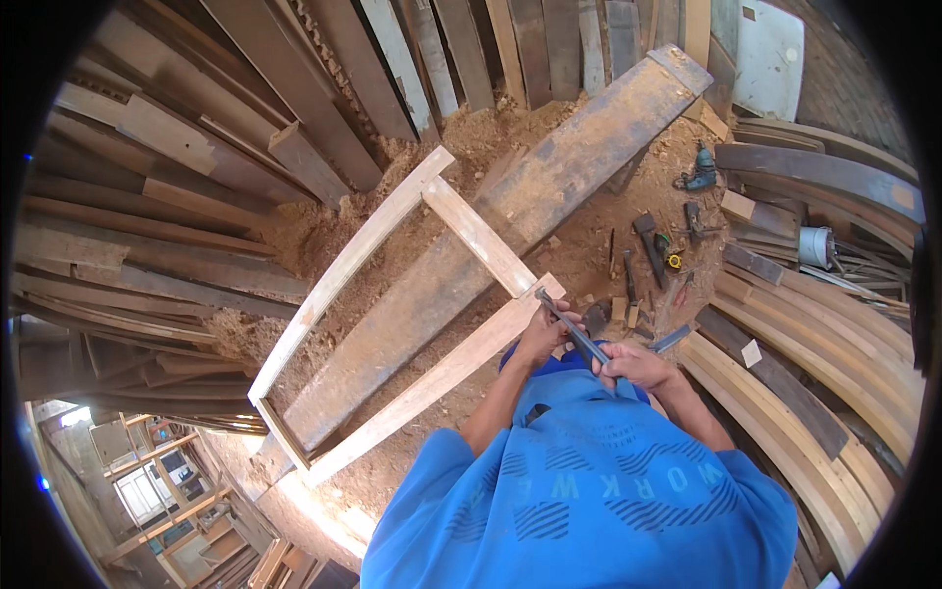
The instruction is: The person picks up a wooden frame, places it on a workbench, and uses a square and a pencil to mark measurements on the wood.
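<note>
A pale wooden frame (437, 368) of long rails and short crosspieces lies across a thick plank bench (589, 162). At the frame's near right corner is a long dark hand tool (581, 339), thin toward its far end and thicker at the grip; its exact kind is unclear. My right hand (633, 365) is closed around the grip. Close to the frame's corner, my left hand (543, 334) is curled about the tool's thinner part, its fingers partly hidden. The tool's tip meets the wood at the joint.
Sawdust covers the ground. To the right lie a teal power drill (699, 169), a hammer (650, 240), a yellow tape measure (674, 262) and other hand tools. Stacked curved timbers (785, 393) and a white bucket (815, 247) line the right; boards (186, 196) crowd the left and back.
</note>
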`<state>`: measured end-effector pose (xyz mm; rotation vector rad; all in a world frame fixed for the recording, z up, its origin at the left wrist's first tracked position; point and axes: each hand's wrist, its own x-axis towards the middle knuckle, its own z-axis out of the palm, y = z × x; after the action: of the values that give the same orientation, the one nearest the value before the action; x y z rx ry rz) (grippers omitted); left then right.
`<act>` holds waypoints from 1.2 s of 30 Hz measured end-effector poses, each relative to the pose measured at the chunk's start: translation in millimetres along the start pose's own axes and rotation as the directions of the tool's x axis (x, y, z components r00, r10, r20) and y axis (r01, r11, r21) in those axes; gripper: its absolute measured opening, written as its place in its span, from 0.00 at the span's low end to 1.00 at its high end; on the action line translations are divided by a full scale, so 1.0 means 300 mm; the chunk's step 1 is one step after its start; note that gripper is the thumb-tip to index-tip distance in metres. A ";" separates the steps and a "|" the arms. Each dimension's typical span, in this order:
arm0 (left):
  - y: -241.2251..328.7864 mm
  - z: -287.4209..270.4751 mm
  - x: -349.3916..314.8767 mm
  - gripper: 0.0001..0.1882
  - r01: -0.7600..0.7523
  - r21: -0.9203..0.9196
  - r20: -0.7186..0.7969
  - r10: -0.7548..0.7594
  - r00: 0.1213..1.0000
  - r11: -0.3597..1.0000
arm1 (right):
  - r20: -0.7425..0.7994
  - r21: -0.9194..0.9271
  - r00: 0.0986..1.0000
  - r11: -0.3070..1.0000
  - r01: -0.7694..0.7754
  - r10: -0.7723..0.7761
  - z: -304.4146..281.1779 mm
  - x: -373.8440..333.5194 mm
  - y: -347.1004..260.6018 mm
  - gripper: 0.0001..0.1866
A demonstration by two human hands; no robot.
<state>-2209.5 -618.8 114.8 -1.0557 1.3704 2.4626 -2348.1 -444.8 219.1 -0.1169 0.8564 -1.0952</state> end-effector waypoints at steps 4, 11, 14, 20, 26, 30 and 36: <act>0.026 0.064 -0.041 0.16 0.065 -0.470 -0.045 -0.097 0.994 0.880 | -0.311 -0.867 0.933 0.456 -0.201 -0.181 0.010 0.025 -0.055 0.15; -0.021 -0.044 -0.011 0.16 0.100 -0.291 0.029 -0.095 0.995 0.951 | -0.373 -0.471 0.914 0.817 -0.333 0.158 0.011 0.149 -0.017 0.13; 0.006 -0.220 -0.013 0.16 0.034 0.581 -0.215 0.114 0.970 0.813 | -0.385 -0.194 0.888 0.918 -0.346 0.253 0.027 0.190 -0.007 0.12; 0.031 -0.391 0.051 0.24 0.192 0.707 -0.405 0.168 0.899 0.681 | -0.338 0.123 0.845 0.910 -0.396 0.414 0.052 0.283 0.011 0.13; -0.041 -0.435 0.215 0.28 0.301 0.555 -0.354 -0.107 0.929 0.776 | -0.277 0.330 0.827 0.857 -0.397 0.490 0.107 0.351 -0.042 0.13; -0.047 -0.445 0.222 0.29 0.302 0.524 -0.320 -0.144 0.937 0.796 | -0.246 0.425 0.833 0.828 -0.366 0.495 0.140 0.376 -0.094 0.11; 0.015 -0.435 0.193 0.33 0.291 0.567 -0.290 -0.145 0.946 0.771 | -0.307 0.349 0.798 0.841 -0.413 0.519 0.119 0.377 -0.091 0.11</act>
<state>-2187.8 -736.5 36.8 -1.2561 1.8032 1.5801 -2324.2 -561.6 194.3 0.5412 1.0151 -0.7508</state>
